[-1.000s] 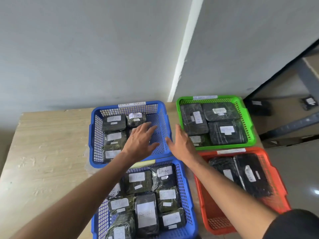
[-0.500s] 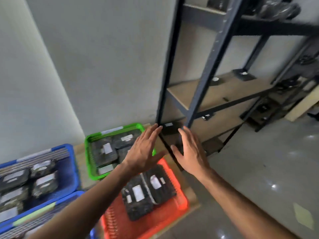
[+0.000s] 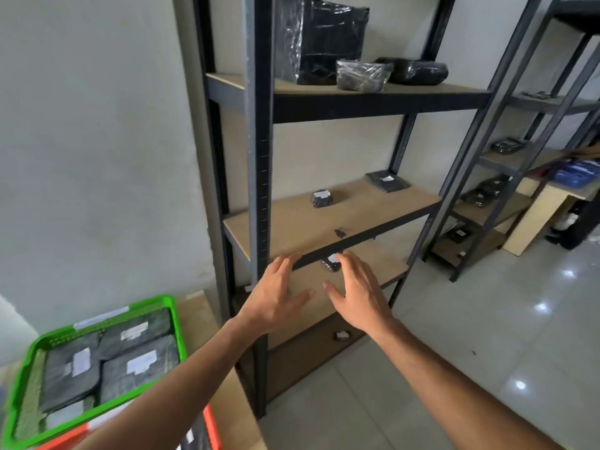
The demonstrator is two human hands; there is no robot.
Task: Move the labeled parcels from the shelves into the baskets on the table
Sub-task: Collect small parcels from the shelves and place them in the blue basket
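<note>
My left hand and my right hand reach out side by side with fingers spread, holding nothing, in front of the black metal shelf rack. Between their fingertips a small black parcel with a white label lies on the lower board. On the middle board sit a small labeled parcel and a flat labeled parcel. Another small parcel lies on the lowest board. The green basket at lower left holds several labeled black parcels.
The top shelf carries a large black wrapped box and two wrapped bundles. An orange basket rim shows beside the green one on the wooden table. A second rack with parcels stands at right on the tiled floor.
The view has swung right from the baskets to the shelf rack. Both hands have moved from over the baskets to the rack's lower shelf, still holding nothing.
</note>
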